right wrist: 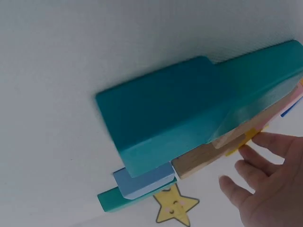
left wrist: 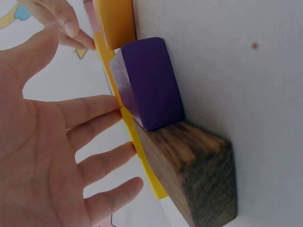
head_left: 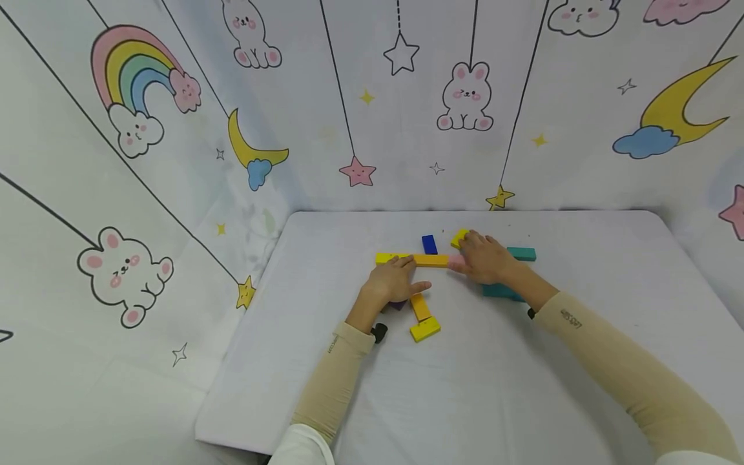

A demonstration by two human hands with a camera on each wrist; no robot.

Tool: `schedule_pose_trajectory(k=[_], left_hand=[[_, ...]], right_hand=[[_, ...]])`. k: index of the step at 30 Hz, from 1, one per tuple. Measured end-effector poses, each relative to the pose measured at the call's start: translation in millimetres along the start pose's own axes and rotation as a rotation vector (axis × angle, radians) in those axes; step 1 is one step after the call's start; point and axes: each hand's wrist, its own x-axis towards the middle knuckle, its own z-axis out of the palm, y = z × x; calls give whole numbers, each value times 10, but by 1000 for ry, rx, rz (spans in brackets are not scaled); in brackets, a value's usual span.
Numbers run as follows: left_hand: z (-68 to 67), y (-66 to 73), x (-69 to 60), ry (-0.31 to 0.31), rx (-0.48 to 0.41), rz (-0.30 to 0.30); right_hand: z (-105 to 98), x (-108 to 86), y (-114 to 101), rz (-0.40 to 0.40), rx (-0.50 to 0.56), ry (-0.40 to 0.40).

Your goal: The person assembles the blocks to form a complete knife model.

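Note:
My left hand (head_left: 392,282) has its fingers spread and fairly straight. Its fingertips touch a yellow block (left wrist: 149,170) and the adjoining orange block (head_left: 431,260) in a row. Beside that hand, nearer me, lie a purple block (left wrist: 151,85) and a dark brown wooden block (left wrist: 203,165). At the row's right part my right hand (head_left: 487,258) reaches over, its thumb against a pink block (head_left: 456,262). Its other fingers lie loosely extended by a second yellow block (head_left: 459,237). Whether they press it is partly hidden.
A blue block (head_left: 429,245) lies behind the row. Teal blocks (head_left: 521,254) (right wrist: 161,113), a light blue block (right wrist: 144,182) and a light wooden block (right wrist: 199,158) are around the right hand. Closer to me, an orange block (head_left: 420,308) meets a yellow one (head_left: 425,329) on the white table (head_left: 465,387).

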Motion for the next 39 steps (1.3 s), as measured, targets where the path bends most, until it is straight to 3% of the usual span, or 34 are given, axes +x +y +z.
schedule_pose_trajectory(k=[8,15,20,39], left_hand=[[7,8,-11,1,3,0],[13,11,-13,-2,3,4],[17,8,-9,0,5,5],[35,5,7,6,23,15]], right_hand=[[66,-20,55,34,19,-12],[41,-122,93,18,38,36],[38,-164,110,30,35,12],[26,-335,103,82,-64,5]])
